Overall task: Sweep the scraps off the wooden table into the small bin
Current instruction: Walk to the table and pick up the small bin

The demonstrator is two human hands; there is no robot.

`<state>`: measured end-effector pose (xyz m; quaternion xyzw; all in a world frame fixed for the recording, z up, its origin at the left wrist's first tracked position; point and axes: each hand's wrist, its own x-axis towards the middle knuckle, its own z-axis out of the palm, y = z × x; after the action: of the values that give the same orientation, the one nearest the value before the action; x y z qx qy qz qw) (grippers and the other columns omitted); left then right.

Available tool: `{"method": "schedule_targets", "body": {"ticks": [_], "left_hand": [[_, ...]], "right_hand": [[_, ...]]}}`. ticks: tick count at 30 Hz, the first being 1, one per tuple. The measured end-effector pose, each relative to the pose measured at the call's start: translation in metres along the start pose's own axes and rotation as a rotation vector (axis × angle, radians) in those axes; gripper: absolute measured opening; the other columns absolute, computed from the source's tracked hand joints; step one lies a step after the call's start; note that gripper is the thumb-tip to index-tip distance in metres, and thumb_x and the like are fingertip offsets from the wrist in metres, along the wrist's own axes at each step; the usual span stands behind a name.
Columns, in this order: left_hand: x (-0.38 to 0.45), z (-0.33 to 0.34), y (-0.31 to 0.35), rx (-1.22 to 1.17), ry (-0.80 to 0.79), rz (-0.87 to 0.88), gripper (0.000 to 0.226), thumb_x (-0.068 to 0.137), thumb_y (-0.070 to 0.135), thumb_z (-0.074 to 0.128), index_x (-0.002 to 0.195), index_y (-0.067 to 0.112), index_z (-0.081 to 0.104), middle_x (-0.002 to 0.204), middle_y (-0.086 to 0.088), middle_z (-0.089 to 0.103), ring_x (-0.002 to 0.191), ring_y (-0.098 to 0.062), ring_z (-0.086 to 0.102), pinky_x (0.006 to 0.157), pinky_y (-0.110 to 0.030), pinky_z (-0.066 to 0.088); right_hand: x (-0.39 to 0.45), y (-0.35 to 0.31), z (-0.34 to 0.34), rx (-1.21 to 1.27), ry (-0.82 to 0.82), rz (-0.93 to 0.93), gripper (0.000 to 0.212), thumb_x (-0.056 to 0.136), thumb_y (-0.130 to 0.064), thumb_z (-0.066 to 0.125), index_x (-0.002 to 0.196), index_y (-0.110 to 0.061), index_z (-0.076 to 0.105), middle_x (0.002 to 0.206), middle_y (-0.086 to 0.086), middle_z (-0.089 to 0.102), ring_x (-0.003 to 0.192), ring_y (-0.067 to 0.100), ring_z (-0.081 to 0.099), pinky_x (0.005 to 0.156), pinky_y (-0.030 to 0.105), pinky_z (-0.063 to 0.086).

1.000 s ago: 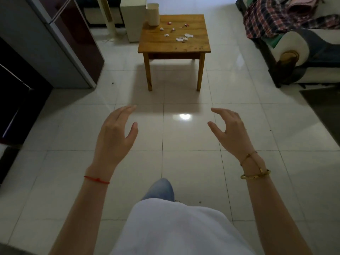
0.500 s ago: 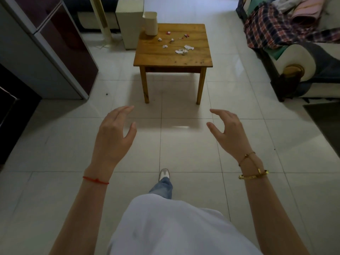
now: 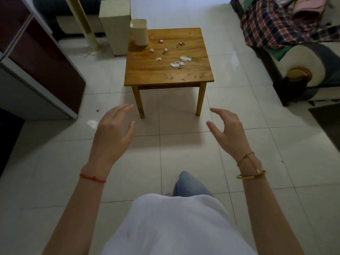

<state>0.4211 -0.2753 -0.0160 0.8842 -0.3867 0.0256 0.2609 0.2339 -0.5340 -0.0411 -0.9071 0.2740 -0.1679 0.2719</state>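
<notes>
A small square wooden table [image 3: 165, 74] stands ahead on the tiled floor. Several white and red paper scraps [image 3: 177, 62] lie scattered on its far half. A small cream bin [image 3: 139, 32] stands upright on the table's far left corner. My left hand [image 3: 112, 133] and my right hand [image 3: 228, 131] are held out in front of me, fingers apart and empty, well short of the table's near edge.
A dark red cabinet [image 3: 42, 67] runs along the left. A tall cream box [image 3: 115, 24] stands behind the table's left corner. A sofa [image 3: 301, 63] with plaid cloth sits to the right. A dark mat [image 3: 327, 120] lies at the right edge.
The table has come closer and larger in view as I walk toward it. Both hands stay raised and empty in the same pose.
</notes>
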Motion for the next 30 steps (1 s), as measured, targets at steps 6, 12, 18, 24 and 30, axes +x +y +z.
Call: {"method": "schedule_targets", "body": {"ticks": [6,12,18,24,30], "left_hand": [[0.095,0.034,-0.020,0.008,-0.020,-0.043,0.046,0.095,0.022,0.053,0.140,0.015,0.048,0.140,-0.005,0.054,0.132,-0.017,0.047,0.110,-0.031,0.036],[0.207,0.064,-0.030,-0.011,-0.013,-0.077,0.045,0.094,0.021,0.054,0.139,0.014,0.050,0.137,-0.006,0.056,0.129,-0.019,0.050,0.109,-0.035,0.040],[0.316,0.080,-0.036,-0.003,0.021,-0.119,0.046,0.094,0.023,0.054,0.139,0.016,0.049,0.138,-0.005,0.056,0.129,-0.019,0.050,0.108,-0.037,0.041],[0.395,0.094,-0.056,0.008,0.026,-0.172,0.046,0.095,0.023,0.053,0.139,0.015,0.049,0.138,-0.005,0.056,0.129,-0.019,0.050,0.105,-0.029,0.037],[0.468,0.114,-0.095,-0.021,0.011,-0.209,0.045,0.095,0.024,0.052,0.139,0.017,0.049,0.136,-0.004,0.057,0.128,-0.018,0.051,0.106,-0.031,0.040]], "right_hand": [[0.102,0.029,0.032,-0.015,-0.041,0.009,0.043,0.091,-0.035,0.056,0.131,-0.021,0.050,0.127,0.000,0.059,0.120,0.016,0.048,0.099,0.022,0.031],[0.227,0.051,0.031,-0.002,-0.065,-0.020,0.042,0.091,-0.030,0.060,0.130,-0.018,0.052,0.127,0.001,0.059,0.121,0.018,0.048,0.102,0.026,0.034],[0.360,0.057,0.015,0.018,-0.068,-0.092,0.038,0.091,-0.026,0.061,0.127,-0.015,0.056,0.123,0.002,0.061,0.118,0.018,0.050,0.101,0.028,0.037],[0.456,0.057,0.031,0.028,-0.145,-0.119,0.040,0.091,-0.026,0.060,0.129,-0.016,0.053,0.126,0.002,0.058,0.121,0.018,0.047,0.104,0.033,0.037],[0.532,0.060,0.071,0.009,-0.218,-0.121,0.039,0.092,-0.029,0.059,0.129,-0.017,0.052,0.128,0.002,0.058,0.123,0.020,0.047,0.106,0.040,0.038]]}}
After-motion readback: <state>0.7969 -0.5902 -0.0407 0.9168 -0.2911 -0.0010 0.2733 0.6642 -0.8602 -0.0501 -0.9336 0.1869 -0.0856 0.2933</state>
